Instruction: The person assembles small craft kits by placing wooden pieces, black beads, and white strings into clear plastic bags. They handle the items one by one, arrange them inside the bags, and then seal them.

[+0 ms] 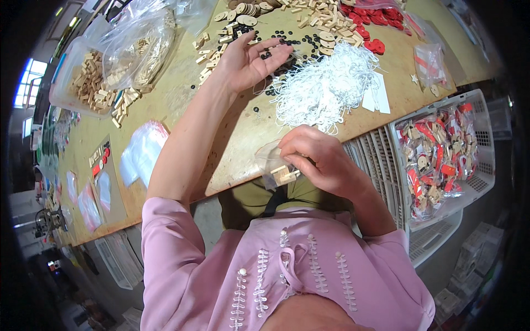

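Note:
My left hand (245, 63) is stretched over the table, palm partly upturned and fingers apart, among small black beads (312, 45). Whether a bead touches its fingertips is too small to tell. Close to my body, at the table's front edge, my right hand (317, 157) is closed on a small clear plastic bag (269, 160). A few pale wooden pieces (285, 175) lie in the bottom of that bag. Between the two hands spreads a tangled heap of white cords (326, 88).
Wooden blocks fill a clear tub (91, 80) at the left, beside a large plastic bag (141, 49). Red discs (375, 47) and wooden discs (327, 38) lie farther back. Empty bags (144, 149) are stacked left. A white crate (486, 149) of filled bags stands right.

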Motion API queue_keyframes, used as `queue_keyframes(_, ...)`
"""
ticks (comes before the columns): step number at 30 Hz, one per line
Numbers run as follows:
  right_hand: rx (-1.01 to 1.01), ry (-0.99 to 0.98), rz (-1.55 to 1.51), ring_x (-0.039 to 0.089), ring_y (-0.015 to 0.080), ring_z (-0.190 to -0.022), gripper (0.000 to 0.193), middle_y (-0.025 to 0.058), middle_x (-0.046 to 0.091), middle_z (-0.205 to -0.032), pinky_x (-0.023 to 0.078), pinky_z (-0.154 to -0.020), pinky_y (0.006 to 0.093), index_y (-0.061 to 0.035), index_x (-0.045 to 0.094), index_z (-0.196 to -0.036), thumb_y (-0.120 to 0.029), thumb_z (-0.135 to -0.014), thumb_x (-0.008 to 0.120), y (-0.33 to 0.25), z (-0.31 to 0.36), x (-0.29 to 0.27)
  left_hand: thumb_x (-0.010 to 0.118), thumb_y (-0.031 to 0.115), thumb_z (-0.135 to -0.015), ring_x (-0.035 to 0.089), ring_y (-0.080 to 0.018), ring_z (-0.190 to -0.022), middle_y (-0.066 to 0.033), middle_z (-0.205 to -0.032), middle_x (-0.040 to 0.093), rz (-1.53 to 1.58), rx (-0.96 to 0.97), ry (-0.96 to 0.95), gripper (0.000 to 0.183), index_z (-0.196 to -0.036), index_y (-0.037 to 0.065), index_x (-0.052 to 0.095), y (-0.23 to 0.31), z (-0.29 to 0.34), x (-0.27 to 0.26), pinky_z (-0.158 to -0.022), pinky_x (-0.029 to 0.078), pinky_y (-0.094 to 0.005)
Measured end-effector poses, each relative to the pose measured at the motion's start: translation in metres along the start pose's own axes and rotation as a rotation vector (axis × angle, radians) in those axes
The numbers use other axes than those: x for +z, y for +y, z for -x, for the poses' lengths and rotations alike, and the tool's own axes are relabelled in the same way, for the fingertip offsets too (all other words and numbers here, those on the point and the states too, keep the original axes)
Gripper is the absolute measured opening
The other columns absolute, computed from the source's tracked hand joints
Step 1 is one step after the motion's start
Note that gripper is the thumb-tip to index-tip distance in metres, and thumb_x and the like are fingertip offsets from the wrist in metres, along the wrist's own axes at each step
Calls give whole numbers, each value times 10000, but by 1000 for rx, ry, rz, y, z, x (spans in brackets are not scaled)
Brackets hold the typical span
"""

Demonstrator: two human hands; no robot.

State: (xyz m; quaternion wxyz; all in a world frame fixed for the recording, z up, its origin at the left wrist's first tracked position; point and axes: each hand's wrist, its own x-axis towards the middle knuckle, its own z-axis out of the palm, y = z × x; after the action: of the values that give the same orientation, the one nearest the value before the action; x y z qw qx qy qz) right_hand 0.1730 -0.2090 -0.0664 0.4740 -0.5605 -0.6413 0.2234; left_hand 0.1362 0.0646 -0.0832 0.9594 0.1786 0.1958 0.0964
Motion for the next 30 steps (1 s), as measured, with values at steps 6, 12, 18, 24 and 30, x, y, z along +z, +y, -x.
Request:
queue_keyframes(6,-49,20,-24,675,326,-914,133,133,681,-969,529,-782,396,-15,641,-965,47,-858,689,0,1,6,232,490,-1117,442,-471,-1412,-392,-1517,372,160,-67,-291,749,-1518,-139,297,0,29,-23,-1166,438,-525)
queue_keyframes(12,-28,-2,-34,675,315,-905,125,125,688,-965,526,-776,386,-22,645,-953,48,-862,693,-3,1,9,204,527,-1109,423,-441,-1441,-356,-1523,402,151,-47,-356,800,-1502,-158,333,-6,42,-31,-1190,402,-521)
queue_keyframes(18,26,26,-1,675,297,-930,94,123,687,-1002,530,-804,368,-12,660,-942,46,-871,681,-11,-3,7,181,506,-1117,477,-413,-1401,-343,-1466,473,163,-36,-366,803,-1445,-196,394,-9,61,-23,-1189,417,-484)
queue_keyframes(24,2,39,102,675,258,-963,64,122,685,-1065,532,-829,345,-9,680,-957,7,-896,670,-14,-27,-1,172,509,-1118,508,-392,-1375,-294,-1438,528,66,-28,-502,803,-1386,-183,477,-17,97,7,-1161,450,-476)
queue_keyframes(30,85,5,46,670,248,-1028,70,112,693,-1086,532,-894,340,-25,702,-950,-9,-889,671,-17,-41,0,151,601,-1090,598,-307,-1250,-233,-1349,630,-332,111,-384,859,-1325,-90,606,-31,127,30,-1150,417,-438)
